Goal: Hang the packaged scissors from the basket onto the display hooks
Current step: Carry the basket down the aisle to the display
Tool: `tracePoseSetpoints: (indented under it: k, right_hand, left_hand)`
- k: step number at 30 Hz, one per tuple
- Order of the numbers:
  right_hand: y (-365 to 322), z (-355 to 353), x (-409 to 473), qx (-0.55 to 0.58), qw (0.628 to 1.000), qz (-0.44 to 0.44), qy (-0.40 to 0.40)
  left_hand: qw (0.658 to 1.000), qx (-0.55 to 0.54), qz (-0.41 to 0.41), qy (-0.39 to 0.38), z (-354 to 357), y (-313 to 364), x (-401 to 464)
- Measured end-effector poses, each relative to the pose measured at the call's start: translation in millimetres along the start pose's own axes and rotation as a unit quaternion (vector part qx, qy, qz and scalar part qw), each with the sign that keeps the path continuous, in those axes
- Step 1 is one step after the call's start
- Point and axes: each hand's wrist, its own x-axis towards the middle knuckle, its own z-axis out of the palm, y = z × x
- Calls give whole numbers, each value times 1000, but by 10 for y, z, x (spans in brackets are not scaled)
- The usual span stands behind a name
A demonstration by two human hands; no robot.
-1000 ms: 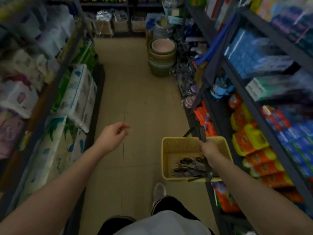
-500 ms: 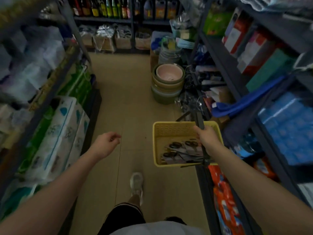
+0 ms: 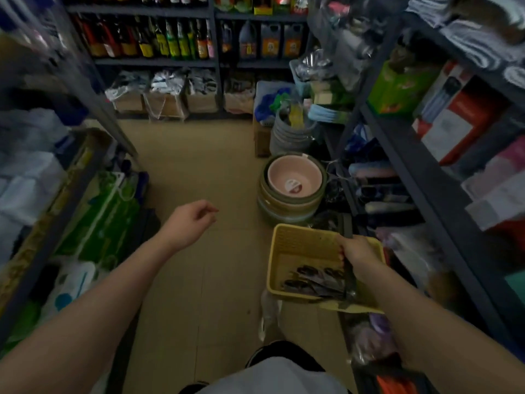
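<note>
Dim aisle, motion-blurred shelves (worst at edges), wide-angle bending throughout

No text could be read, labels on the shelved bottles [image 3: 170, 41] and the basin's sticker [image 3: 293, 186] were too blurred.

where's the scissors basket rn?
Head view, lower right: the yellow basket hangs from the right hand, which grips its dark handle, just in front of the stacked basins on the floor. The packaged scissors lie inside it.

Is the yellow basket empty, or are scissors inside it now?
Not empty: several packaged scissors lie flat on the bottom of the yellow basket, which the right hand holds by its handle.
</note>
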Motion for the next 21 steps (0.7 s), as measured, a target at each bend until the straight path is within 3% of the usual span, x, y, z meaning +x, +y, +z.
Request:
tracePoseSetpoints:
  k: [5,14,21]
  right_hand:
    - [-1057,281,1019,0,1000,-3,-6]
    - [-3062,882,2421,-40,995,-92,-19]
    - [-4205,1713,3641,0,999,-47,16]
  left_hand:
    - [1000,0,-29,-10,-181,45,1357]
    - [993,-9,-113,-27,-680,-375,3494]
    - [998,8,-51,-47,-1543,-552,5496]
